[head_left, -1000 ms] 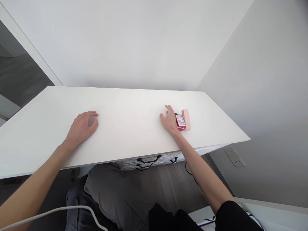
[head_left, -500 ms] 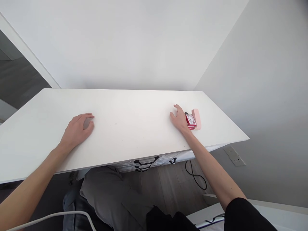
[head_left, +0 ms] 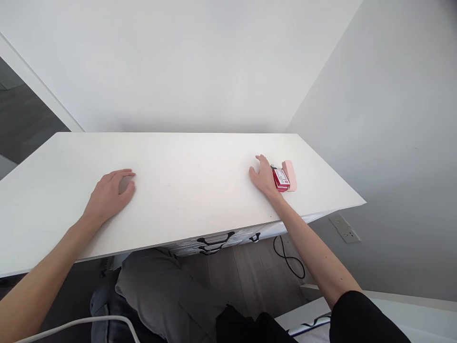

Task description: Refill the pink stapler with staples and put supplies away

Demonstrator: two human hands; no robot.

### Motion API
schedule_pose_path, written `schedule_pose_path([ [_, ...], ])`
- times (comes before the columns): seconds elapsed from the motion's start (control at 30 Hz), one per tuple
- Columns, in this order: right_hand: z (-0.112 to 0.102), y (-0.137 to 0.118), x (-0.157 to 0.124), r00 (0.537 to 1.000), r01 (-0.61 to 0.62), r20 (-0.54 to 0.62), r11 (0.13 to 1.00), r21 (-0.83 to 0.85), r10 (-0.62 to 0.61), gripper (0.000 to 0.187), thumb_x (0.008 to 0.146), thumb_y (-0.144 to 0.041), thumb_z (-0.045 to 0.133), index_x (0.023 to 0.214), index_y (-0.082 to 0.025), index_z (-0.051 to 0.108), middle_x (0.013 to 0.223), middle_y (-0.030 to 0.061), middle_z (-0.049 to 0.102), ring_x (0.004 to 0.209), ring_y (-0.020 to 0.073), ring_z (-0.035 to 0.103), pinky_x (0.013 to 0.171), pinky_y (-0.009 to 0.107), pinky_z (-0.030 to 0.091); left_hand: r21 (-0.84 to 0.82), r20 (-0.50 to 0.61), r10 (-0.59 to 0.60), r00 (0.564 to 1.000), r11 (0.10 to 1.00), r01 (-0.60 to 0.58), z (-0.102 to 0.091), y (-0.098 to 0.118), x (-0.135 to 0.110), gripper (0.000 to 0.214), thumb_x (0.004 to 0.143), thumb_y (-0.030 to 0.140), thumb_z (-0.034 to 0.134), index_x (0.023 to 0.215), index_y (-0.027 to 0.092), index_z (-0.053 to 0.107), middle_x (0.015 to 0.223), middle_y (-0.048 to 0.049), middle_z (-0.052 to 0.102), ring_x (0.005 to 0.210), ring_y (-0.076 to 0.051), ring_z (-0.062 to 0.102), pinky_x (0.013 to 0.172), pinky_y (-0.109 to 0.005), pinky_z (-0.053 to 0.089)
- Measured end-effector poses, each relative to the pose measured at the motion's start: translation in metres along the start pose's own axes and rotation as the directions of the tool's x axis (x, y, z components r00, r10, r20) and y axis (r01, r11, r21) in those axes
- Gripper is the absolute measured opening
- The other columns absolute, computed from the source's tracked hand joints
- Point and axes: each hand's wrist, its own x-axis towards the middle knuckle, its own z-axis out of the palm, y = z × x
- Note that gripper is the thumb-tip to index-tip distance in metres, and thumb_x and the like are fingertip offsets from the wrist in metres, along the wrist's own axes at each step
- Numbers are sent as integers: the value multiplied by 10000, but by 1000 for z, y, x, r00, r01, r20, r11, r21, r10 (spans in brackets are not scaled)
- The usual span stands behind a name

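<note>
On the left part of the white desk rests my left hand, its thumb and fingers apart and nothing between them. My right hand lies toward the right end, also with fingers spread and holding nothing. Just right of its wrist sits a small red box with a white label. Against that box's right side is a pale pink block-like object, taller at its far end. A small dark item shows behind the box, partly hidden, so its kind is unclear.
Drawers with black handles are under the desk's front edge. A black cable lies on the wooden floor. The right wall carries a power socket. A white cord crosses the lower left, over my lap.
The view has shifted slightly, moving the desk and things a little leftward in the picture. Both hands keep nearly the same pose on the desk.
</note>
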Motion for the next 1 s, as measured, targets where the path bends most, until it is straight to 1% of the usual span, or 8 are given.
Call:
schedule_pose_path([
  [0.1, -7, -1, -7, 999, 36, 22, 999, -15, -36, 635, 963, -325, 528, 1568, -146, 459, 1718, 194, 367, 1606, 323, 339, 1285, 592, 329, 8, -2, 6, 1000, 1000, -6, 1, -1, 0, 467, 949, 450, 423, 1305, 219, 618, 1531, -89, 602, 1443, -340, 496, 1229, -546, 391],
  [0.23, -15, -4, -12, 995, 86, 54, 996, -18, -85, 631, 973, -336, 527, 1558, -105, 478, 1660, 196, 466, 1577, 308, 396, 1305, 535, 326, 12, 2, -1, 1000, 1000, 1, 1, -1, 0, 473, 952, 454, 415, 1309, 217, 616, 1536, -86, 597, 1447, -345, 493, 1230, -559, 388],
  [0.4, -23, -13, -23, 985, 127, 117, 992, -4, -126, 604, 980, -361, 531, 1554, -173, 508, 1608, 151, 552, 1489, 310, 517, 1257, 555, 405, 11, 5, -1, 1000, 1000, 1, 0, 1, 0, 472, 960, 455, 411, 1309, 216, 620, 1533, -88, 599, 1445, -344, 499, 1225, -547, 399],
  [0.5, -31, -18, -43, 971, 183, 156, 983, 5, -181, 561, 989, -364, 536, 1522, -190, 552, 1579, 131, 591, 1494, 293, 523, 1280, 530, 383, 18, 4, 7, 1000, 1000, -8, 0, 0, 0, 478, 964, 446, 407, 1319, 208, 622, 1534, -91, 598, 1444, -347, 500, 1221, -552, 402],
  [0.57, -39, -18, -61, 958, 223, 177, 974, 35, -226, 518, 1006, -365, 524, 1502, -228, 574, 1577, 94, 599, 1501, 269, 521, 1292, 510, 376, 19, 6, 7, 1000, 1000, -7, 1, -2, 0, 480, 967, 442, 411, 1329, 205, 621, 1538, -92, 594, 1447, -350, 495, 1220, -555, 403],
  [0.7, -56, -10, -88, 950, 240, 192, 969, 60, -247, 470, 1013, -372, 540, 1464, -260, 610, 1563, 77, 615, 1478, 264, 554, 1269, 500, 421, 17, 6, 18, 1000, 1000, -18, 2, -5, 1, 480, 976, 438, 416, 1345, 207, 619, 1540, -89, 593, 1448, -347, 492, 1217, -551, 404],
  [0.83, -65, 0, -91, 956, 225, 185, 974, 40, -228, 468, 1008, -375, 570, 1457, -252, 613, 1559, 96, 619, 1467, 296, 565, 1241, 550, 445, 28, 17, 16, 1000, 999, -17, 2, -6, 1, 492, 990, 447, 393, 1359, 207, 612, 1543, -87, 588, 1452, -341, 484, 1214, -548, 402],
  [1.0, -65, 0, -90, 951, 258, 173, 966, 19, -258, 441, 1023, -374, 562, 1443, -250, 616, 1505, 104, 663, 1394, 314, 624, 1163, 560, 517, 26, 20, 26, 999, 999, -26, 1, -5, 0, 495, 1000, 443, 380, 1363, 196, 607, 1541, -94, 584, 1450, -338, 485, 1214, -548, 400],
])
